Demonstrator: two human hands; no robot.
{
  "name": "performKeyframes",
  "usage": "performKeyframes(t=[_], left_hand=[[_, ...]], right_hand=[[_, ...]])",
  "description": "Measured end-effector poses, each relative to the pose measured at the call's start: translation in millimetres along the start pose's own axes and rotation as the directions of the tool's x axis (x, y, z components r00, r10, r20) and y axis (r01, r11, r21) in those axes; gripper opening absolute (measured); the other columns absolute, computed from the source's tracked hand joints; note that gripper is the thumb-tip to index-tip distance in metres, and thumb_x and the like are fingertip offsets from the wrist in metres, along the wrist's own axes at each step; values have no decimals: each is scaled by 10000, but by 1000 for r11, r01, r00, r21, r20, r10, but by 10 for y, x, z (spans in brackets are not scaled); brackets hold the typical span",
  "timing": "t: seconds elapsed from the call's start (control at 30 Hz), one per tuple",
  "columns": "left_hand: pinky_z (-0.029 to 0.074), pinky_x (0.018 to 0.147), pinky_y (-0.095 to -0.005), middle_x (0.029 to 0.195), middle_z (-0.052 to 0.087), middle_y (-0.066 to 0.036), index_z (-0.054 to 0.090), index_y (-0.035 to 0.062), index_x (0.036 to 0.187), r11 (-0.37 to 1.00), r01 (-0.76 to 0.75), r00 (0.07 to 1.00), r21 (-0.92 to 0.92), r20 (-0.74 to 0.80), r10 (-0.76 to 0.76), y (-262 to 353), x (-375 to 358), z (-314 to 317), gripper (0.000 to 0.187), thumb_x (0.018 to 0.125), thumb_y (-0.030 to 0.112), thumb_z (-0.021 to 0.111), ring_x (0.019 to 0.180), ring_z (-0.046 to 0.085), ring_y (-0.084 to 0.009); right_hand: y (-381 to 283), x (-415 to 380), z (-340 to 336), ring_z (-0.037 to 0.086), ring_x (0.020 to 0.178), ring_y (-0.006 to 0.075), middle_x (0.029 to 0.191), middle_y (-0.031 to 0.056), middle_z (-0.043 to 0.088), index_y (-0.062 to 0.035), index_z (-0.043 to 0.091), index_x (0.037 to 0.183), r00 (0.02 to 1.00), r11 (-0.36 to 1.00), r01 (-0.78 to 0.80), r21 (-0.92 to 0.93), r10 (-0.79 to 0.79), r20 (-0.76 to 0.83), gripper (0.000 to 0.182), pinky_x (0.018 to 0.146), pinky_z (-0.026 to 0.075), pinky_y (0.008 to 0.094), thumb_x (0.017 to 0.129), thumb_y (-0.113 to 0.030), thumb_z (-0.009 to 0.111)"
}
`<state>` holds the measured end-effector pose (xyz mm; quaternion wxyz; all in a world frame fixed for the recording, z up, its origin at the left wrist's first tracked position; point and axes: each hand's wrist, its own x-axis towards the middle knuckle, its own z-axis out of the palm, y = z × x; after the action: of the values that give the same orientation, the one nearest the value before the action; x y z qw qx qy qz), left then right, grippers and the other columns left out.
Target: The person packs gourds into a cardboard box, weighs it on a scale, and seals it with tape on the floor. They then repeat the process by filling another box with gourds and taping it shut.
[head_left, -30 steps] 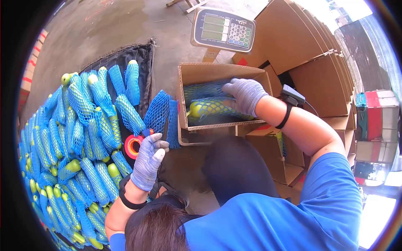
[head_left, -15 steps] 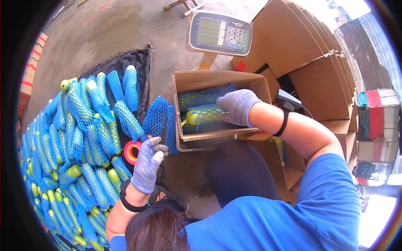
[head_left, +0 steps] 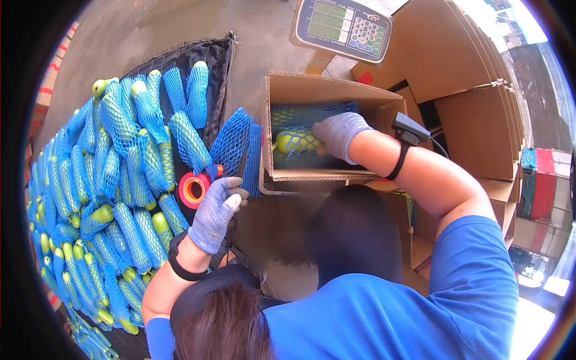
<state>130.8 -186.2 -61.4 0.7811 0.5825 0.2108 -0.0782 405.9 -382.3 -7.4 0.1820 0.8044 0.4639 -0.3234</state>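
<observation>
My right hand [head_left: 343,137], in a grey-lilac glove, reaches into an open cardboard box [head_left: 336,174]. Its fingers curl over the right end of a green gourd [head_left: 295,141] in a blue net sleeve; the fingertips are partly hidden. Another netted gourd [head_left: 300,113] lies along the box's far side. My left hand [head_left: 217,211], gloved alike, hangs left of the box with fingers loosely bent, apart and holding nothing. Just beyond it is a red-orange tape roll [head_left: 193,189] with a blue part. Blue net sleeves [head_left: 233,139] lie between the tape and the box.
Many netted gourds [head_left: 129,234] cover a black cloth [head_left: 210,57] on the left. A digital scale display [head_left: 342,29] stands behind the box. Flattened cardboard boxes [head_left: 474,120] lean at the right. My dark-clothed knee [head_left: 359,234] is just below the box.
The camera view has shifted, so the box and scale sit higher and farther right. My right hand stays at the gourd inside the box. My left hand remains beside the tape.
</observation>
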Motion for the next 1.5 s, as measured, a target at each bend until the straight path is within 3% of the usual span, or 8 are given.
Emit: performKeyframes(t=[0.4, 0.73, 0.87, 1.0, 1.13, 1.2, 1.37, 1.5], left_hand=[[493, 933, -334, 1147, 648, -134, 488, -14, 1341, 977, 8, 994, 211, 102, -30, -292, 103, -258, 492, 963, 268, 631, 1053, 622, -208], [496, 957, -439, 1188, 658, -213, 632, 16, 1218, 308, 391, 876, 868, -247, -415, -712, -103, -736, 583, 825, 432, 743, 1130, 620, -364], [531, 874, -444, 1056, 663, -184, 615, 55, 1215, 154, 338, 919, 929, -361, 161, -1223, -45, -1010, 652, 747, 466, 807, 992, 659, -352], [558, 813, -440, 1082, 656, -182, 579, 64, 1223, 56, 476, 867, 878, -479, 141, -1367, 251, -1075, 701, 723, 492, 821, 953, 677, -340], [546, 860, -417, 1138, 641, -153, 696, 64, 1054, -163, 526, 824, 835, -547, -144, -1159, 484, -1068, 559, 717, 490, 825, 1050, 652, -298], [524, 876, -397, 1096, 624, -115, 723, 84, 1054, -310, 234, 972, 922, -223, 71, -1347, 503, -1131, 540, 713, 492, 816, 1056, 623, -259], [458, 925, -437, 1022, 645, -71, 730, 69, 891, 30, 152, 971, 988, -155, 184, -1235, 389, -1343, 437, 603, 385, 821, 1036, 583, -311], [482, 888, -436, 960, 693, -119, 716, 34, 921, 493, 59, 964, 868, -178, 199, -1105, 93, -1520, 445, 632, 360, 809, 951, 627, -314]], right_hand=[[51, -82, -52, 607, 1106, 370, 1152, 171, 615, -82, 597, 1146, 893, 995, -66, 68, 90, -441, 563, 965, 494, 445, 715, -343, 848], [38, -105, -77, 620, 1078, 379, 1174, 187, 618, -83, 651, 1174, 953, 989, -107, 101, 131, -274, 441, 936, 502, 455, 811, -297, 780], [213, -341, -59, 634, 819, 313, 849, 126, 628, -69, 645, 907, 821, 968, 114, 223, 34, -570, 229, 752, 514, 427, 814, -230, 778], [539, -585, -28, 565, 688, 247, 799, 95, 573, -61, 573, 913, 453, 933, -109, 342, 353, -819, 346, 666, 502, 358, 752, -193, 850], [882, -716, 184, 619, 920, 309, 973, 144, 612, -55, 556, 1094, 365, 757, -485, 438, 631, -685, 645, 844, 518, 427, 660, -376, 910], [1028, -728, 399, 635, 1068, 364, 1168, 218, 655, -16, 566, 1210, 477, 640, -525, 561, 767, -429, 703, 915, 512, 417, 716, -419, 864], [1619, -736, 685, 685, 953, 354, 971, 211, 719, 4, 672, 1107, 809, 534, -267, 802, 577, -114, 542, 871, 530, 388, 834, -463, 710], [1371, -937, 371, 693, 897, 284, 951, 197, 723, 17, 670, 1125, 793, 336, -516, 788, 536, 291, 508, 825, 530, 371, 879, -423, 614]])
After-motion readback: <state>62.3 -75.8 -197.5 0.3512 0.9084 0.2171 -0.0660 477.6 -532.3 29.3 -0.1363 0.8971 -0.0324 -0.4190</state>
